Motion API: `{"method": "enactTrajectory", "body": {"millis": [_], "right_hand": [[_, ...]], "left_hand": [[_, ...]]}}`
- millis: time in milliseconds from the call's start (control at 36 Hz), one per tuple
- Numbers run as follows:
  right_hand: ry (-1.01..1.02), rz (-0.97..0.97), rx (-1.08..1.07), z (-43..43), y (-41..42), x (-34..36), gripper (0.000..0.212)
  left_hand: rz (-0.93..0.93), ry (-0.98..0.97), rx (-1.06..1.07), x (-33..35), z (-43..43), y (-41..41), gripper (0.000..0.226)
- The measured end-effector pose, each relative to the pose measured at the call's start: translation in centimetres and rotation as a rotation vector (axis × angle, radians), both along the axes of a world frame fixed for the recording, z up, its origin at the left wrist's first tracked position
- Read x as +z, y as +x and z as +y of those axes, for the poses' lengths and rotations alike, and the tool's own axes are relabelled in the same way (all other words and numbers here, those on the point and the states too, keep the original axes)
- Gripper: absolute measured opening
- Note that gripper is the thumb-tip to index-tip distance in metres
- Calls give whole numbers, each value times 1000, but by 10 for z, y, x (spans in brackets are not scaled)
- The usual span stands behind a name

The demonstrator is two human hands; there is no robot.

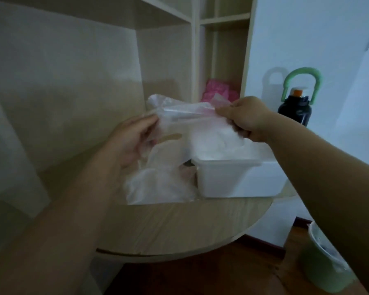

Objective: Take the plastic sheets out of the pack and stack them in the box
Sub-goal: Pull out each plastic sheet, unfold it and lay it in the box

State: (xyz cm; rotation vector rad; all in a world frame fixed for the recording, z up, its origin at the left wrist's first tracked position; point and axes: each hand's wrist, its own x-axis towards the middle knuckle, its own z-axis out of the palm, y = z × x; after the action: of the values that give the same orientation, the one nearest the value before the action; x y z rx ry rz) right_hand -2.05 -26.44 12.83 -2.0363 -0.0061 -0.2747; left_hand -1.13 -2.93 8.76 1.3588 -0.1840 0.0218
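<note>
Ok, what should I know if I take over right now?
The left hand and right hand each hold one end of a thin clear plastic sheet, stretched above the white plastic box.
The crumpled clear plastic pack lies on the pale wooden table, left of the box.
Done: some sheets seem to be in the box already.
Left: lay this one in, then empty the pack.

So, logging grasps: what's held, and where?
A clear plastic sheet, by its top edge: left hand at the left end, right hand pinching the right end.

Translucent plastic sheet (179, 116); matt white box (228, 177); wood-grain table (179, 226).
</note>
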Motion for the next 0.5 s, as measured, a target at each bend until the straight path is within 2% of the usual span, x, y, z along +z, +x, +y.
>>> {"method": "enactTrajectory", "body": {"millis": [139,250,361,444,500], "right_hand": [[-124,17,-132,-42,4,-6,39],[-419,102,-238,-69,15,-17,41],[-636,117,-302,-90,29,-31,46],[-715,128,-317,-98,33,-41,44],[-752,133,-338,-102,34,-44,47]], "left_hand": [[110,196,-15,15,-29,23,16],[186,444,18,13,-59,39,14],[108,723,116,6,-81,50,20],[40,895,178,-1,-86,56,12],[3,972,231,-4,-88,59,21]]}}
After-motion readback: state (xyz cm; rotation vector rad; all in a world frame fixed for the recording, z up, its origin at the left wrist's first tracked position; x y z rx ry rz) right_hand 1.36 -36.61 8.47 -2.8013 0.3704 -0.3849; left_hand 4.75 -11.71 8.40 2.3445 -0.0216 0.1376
